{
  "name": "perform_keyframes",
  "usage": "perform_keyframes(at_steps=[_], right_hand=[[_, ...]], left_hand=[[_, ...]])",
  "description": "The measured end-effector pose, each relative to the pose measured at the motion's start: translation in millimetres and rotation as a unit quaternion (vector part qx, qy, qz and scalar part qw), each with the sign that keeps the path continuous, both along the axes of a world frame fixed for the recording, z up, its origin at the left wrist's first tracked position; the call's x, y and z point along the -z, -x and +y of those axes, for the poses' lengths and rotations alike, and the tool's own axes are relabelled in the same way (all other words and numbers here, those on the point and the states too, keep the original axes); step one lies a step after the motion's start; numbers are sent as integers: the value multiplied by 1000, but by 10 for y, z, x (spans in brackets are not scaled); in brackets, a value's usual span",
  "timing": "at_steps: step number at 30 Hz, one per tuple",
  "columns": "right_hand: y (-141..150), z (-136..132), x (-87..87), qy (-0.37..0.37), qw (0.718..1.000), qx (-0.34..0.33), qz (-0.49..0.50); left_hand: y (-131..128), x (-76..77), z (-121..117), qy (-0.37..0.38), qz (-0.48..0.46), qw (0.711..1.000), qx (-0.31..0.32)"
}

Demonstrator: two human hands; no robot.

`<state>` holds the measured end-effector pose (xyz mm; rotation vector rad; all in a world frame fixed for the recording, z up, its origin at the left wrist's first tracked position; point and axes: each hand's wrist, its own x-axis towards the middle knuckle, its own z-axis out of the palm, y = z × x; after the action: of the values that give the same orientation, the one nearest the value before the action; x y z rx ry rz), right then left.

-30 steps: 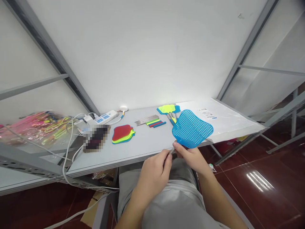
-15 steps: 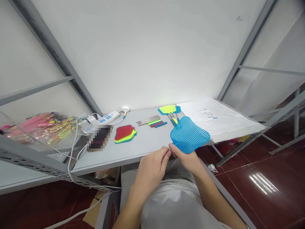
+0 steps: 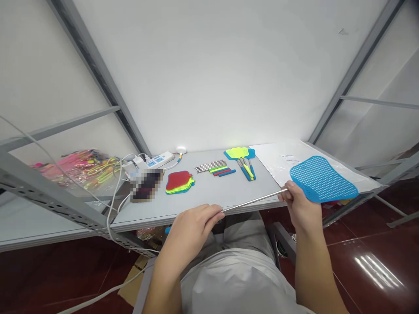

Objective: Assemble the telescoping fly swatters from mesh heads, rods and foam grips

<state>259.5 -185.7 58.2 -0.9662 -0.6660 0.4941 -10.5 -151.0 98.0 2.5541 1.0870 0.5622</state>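
Observation:
Between my two hands stretches a fly swatter with a blue mesh head point(image 3: 322, 179) and a thin metal rod point(image 3: 253, 201). My right hand point(image 3: 297, 198) is closed round the rod close to the head. My left hand point(image 3: 196, 226) grips the other end, and a bit of blue handle point(image 3: 168, 229) pokes out beyond it. On the table behind lie assembled fly swatters point(image 3: 240, 159) with yellow and blue heads. Left of them are several metal rods point(image 3: 209, 166) and coloured handle sleeves point(image 3: 222, 170). Farther left sits a stack of loose swatter heads point(image 3: 180, 179), red on top.
A white wrapped package point(image 3: 271, 163) covers the right side of the table point(image 3: 209, 192). At the left are a power strip point(image 3: 160, 160) with cables and a blurred-out dark object point(image 3: 147, 185). Bagged pink and yellow items point(image 3: 81, 170) fill the neighbouring shelf.
My hands have drawn apart, and a long stretch of metal rod now shows between them. The blue head has moved right with my right hand. The view has shifted slightly.

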Motion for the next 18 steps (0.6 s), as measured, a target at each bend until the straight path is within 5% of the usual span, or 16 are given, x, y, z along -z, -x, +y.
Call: perform_keyframes(at_steps=[5, 11, 14, 18], right_hand=[[86, 3, -50, -3, 1000, -26, 17], [605, 11, 65, 63, 969, -224, -81], [788, 20, 149, 45, 972, -226, -46], [785, 49, 182, 40, 984, -166, -60]], left_hand=[[16, 37, 4, -77, 0, 997, -30], [-195, 27, -46, -147, -16, 989, -28], [-258, 41, -123, -207, -108, 971, -55], [-287, 263, -220, -286, -334, 893, -95]])
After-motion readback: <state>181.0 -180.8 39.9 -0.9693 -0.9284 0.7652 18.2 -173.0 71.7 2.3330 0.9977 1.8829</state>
